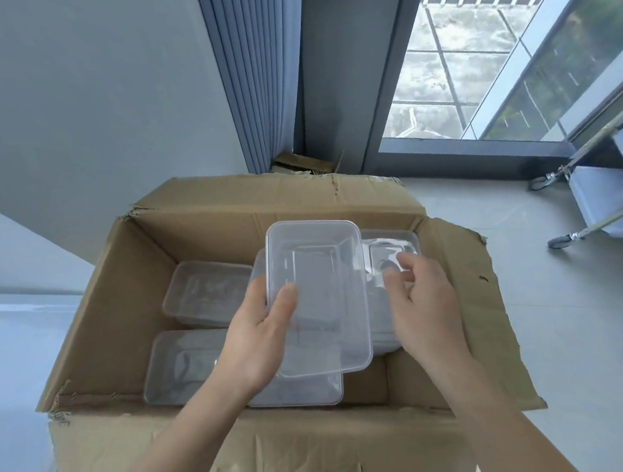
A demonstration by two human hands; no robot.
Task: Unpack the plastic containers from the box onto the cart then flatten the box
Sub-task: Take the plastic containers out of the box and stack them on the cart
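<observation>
An open brown cardboard box fills the middle of the view, flaps spread out. Several clear plastic containers lie inside it. My left hand grips the left rim of one clear rectangular container, held tilted above the box. My right hand hovers just right of it, fingers curled and apart, over another clear container at the box's far right. Two more containers lie at the left: one at the back, one nearer me.
A grey cart surface lies to the left of the box. A second wheeled cart with metal legs stands at the right by the window. More cardboard sits behind the box at the curtain. Bare floor stretches to the right.
</observation>
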